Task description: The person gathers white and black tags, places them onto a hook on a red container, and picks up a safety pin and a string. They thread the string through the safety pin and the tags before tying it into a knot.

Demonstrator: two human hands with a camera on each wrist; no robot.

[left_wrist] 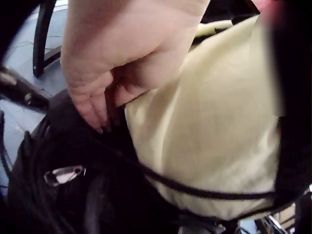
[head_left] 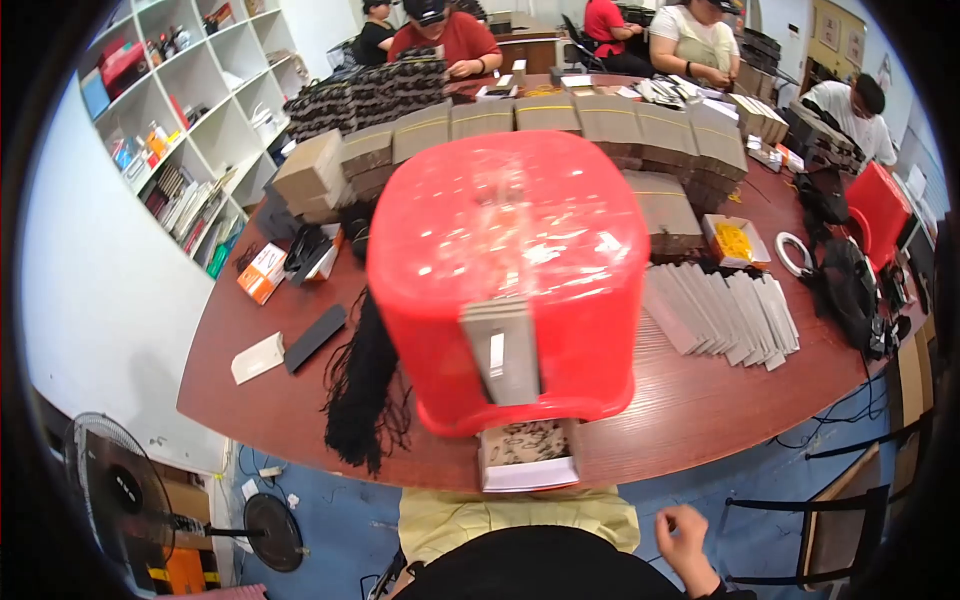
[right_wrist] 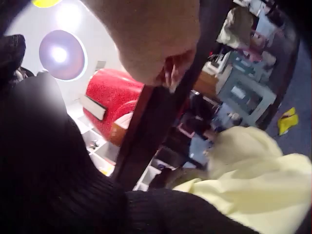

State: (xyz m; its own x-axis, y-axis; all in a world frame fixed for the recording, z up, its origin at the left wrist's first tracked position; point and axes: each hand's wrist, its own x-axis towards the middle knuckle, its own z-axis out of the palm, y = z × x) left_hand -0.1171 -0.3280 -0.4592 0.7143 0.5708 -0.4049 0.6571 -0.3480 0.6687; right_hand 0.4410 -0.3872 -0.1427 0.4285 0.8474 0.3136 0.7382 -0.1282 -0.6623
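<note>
My right hand [head_left: 685, 545] is beside my lap, below the table's front edge, its fingers loosely curled with nothing visible in them. In the right wrist view its fingers [right_wrist: 173, 73] appear near the dark table edge. My left hand [left_wrist: 131, 53] hangs beside pale yellow fabric [left_wrist: 204, 117], fingertips down against black cloth and partly hidden. On the table stands an upturned red stool [head_left: 510, 220] covered with clear tape. A small stack of grey strips [head_left: 500, 350] rests against its front. Under it sits an open box of small dark pieces [head_left: 528, 445].
Behind the stool stand banded grey stacks [head_left: 610, 120]. Fanned grey strips [head_left: 725, 310] and a box of yellow bands [head_left: 735, 240] lie to the right. Black cords [head_left: 365, 390] hang at the left; a fan [head_left: 120, 490] stands on the floor. Several people work beyond.
</note>
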